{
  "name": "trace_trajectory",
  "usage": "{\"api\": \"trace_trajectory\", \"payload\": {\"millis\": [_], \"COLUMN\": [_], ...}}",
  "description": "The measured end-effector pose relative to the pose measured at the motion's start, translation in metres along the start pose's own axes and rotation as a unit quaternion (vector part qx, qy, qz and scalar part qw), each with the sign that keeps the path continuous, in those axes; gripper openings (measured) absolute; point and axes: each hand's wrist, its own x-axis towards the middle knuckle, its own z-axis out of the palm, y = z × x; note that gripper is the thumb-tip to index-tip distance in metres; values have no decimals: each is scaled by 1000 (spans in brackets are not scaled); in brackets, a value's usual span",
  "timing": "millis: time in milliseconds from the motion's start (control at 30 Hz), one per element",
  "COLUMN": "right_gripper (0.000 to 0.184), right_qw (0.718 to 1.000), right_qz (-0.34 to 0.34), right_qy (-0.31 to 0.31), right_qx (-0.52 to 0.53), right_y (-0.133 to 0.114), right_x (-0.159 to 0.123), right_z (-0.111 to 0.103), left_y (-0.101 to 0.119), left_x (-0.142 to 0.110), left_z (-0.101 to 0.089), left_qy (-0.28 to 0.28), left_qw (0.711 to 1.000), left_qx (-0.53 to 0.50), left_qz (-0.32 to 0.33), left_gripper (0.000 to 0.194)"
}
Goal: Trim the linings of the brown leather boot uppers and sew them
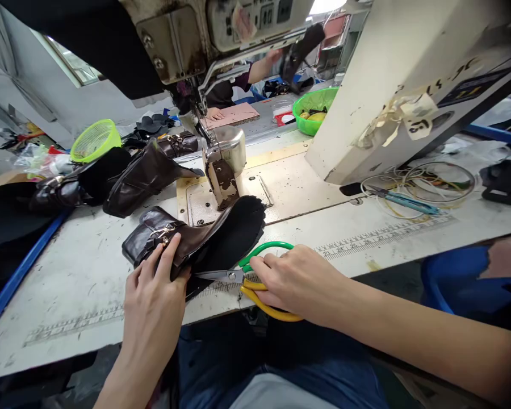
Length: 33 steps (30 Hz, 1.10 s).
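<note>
My left hand (155, 292) is closed on a dark brown leather boot upper (196, 236) with a metal buckle, pinning it to the white worktable (89, 272) near its front edge. My right hand (296, 281) grips scissors (255, 272) with one green and one yellow handle loop. The blades point left and reach the boot upper's lower edge, beside my left thumb. The boot upper lies just in front of the sewing machine's post (223, 165).
More dark boot uppers (140, 176) are piled at the left, by a lime mesh basket (94, 139). A green bowl (313, 108) sits behind. Small blue snips (402, 200) and coiled cord lie right. The machine's cream body (392, 85) rises at right. Another person's hand (215, 113) rests on a far board.
</note>
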Motion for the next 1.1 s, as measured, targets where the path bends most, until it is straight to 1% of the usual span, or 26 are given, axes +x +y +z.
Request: {"api": "trace_trajectory", "payload": {"millis": [100, 200, 300, 433, 533, 667, 833, 933, 1100], "right_gripper": [24, 27, 27, 24, 23, 23, 20, 20, 26], "right_qw": [999, 998, 998, 997, 993, 989, 976, 971, 966], "right_qz": [32, 45, 49, 57, 75, 110, 169, 180, 191], "right_qy": [-19, -9, 2, -18, -31, -43, -49, -53, -57], "right_qx": [30, 33, 29, 57, 86, 93, 127, 145, 166], "right_y": [0, 0, -1, -6, -12, -23, -44, -55, -72], "right_x": [-1, 0, 3, 9, 10, 6, 5, 7, 12], "right_z": [0, 0, 0, 3, 5, 4, 0, 3, 9], "left_y": [0, 1, 2, 2, -2, -4, 10, 16, 23], "left_x": [0, 0, 0, 4, 8, 13, 15, 15, 13], "left_z": [0, 1, 2, 0, -6, -11, -12, -13, -14], "left_qy": [8, 4, 0, 8, 15, 22, 59, 82, 102], "left_qw": [1000, 1000, 1000, 999, 998, 996, 994, 992, 987], "left_qx": [0, 1, -4, -11, -26, -44, -51, -48, -48], "left_qz": [-1, -13, -24, -30, -46, -68, -78, -80, -113], "left_gripper": [33, 27, 24, 25, 27, 27, 24, 22, 20]}}
